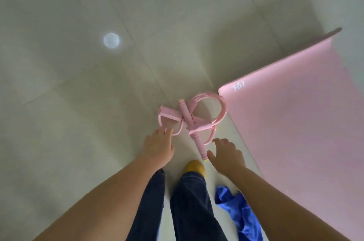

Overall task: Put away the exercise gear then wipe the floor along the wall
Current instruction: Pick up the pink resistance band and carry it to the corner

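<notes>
A pink resistance-band pull exerciser (190, 120) lies tangled on the pale tiled floor, its handle bar pointing toward my feet. A pink exercise mat (295, 122) is spread flat to the right, its corner beside the bands. My left hand (158, 145) hovers with fingers spread just left of the exerciser, fingertips near a band loop. My right hand (226, 154) is spread open just right of the handle's near end. Neither hand holds anything.
A crumpled blue cloth (239, 211) lies on the floor by my right leg, next to the mat's edge. My legs in dark jeans and a yellow shoe (195, 166) stand below the exerciser. A round light reflection (111, 40) shows on the floor at upper left.
</notes>
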The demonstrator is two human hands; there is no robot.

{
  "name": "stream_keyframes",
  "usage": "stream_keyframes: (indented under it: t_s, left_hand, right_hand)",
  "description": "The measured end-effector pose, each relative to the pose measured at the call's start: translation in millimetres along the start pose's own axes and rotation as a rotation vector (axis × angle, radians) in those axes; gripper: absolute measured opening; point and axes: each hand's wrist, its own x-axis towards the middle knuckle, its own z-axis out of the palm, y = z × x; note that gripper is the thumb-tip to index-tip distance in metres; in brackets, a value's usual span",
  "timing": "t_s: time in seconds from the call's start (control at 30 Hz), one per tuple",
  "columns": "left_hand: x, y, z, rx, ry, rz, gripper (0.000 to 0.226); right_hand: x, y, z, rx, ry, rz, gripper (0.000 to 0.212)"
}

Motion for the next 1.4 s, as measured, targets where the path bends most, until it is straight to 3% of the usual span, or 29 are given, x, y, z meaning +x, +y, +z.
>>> stream_keyframes:
  t_s: [0.13, 0.2, 0.3, 0.4, 0.47, 0.63, 0.73, 0.83, 1.13, 1.4]
  left_hand:
    - [120.0, -20.7, 59.5, 0.095, 0.126, -0.052, 0.059]
    - [164.5, -27.7, 85.5, 0.227, 0.052, -0.021, 0.063]
    - [209.6, -40.7, 111.0, 0.436, -0.070, 0.048, 0.054]
    - [220.3, -50.2, 115.4, 0.446, -0.097, 0.152, 0.041]
    - [200.6, -49.9, 106.1, 0.338, -0.152, 0.170, 0.038]
    - [99.5, -30.1, 45.8, 0.134, -0.131, 0.038, 0.023]
    - [42.3, -10.8, -9.3, 0.077, -0.063, -0.060, 0.019]
    - [1.7, 18.2, -79.7, 0.072, 0.015, -0.071, 0.018]
    - [-148.1, 121.1, -284.9, 0.135, 0.293, 0.116, 0.027]
    - [-230.6, 162.8, -332.2, 0.220, 0.327, 0.347, 0.027]
  right_hand:
    - [99.2, -4.0, 71.9, 0.146, 0.010, 0.154, 0.063]
    - [130.2, -5.1, 107.4, 0.213, -0.009, 0.252, 0.071]
    - [153.6, -1.2, 147.7, 0.225, 0.005, 0.251, 0.051]
    - [151.7, 9.9, 159.3, 0.292, 0.036, 0.185, 0.022]
    - [137.9, 16.7, 147.0, 0.284, 0.050, 0.137, 0.015]
    - [67.3, 17.7, 74.4, 0.199, 0.034, 0.012, 0.023]
    - [11.2, 9.3, 20.8, 0.189, 0.077, -0.035, 0.026]
    - [-47.6, 0.0, -35.6, 0.280, 0.134, -0.006, 0.015]
    - [-251.0, 0.6, -192.9, 0.485, 0.452, 0.055, 0.018]
    - [-376.2, 13.0, -209.9, 0.387, 0.657, 0.194, 0.025]
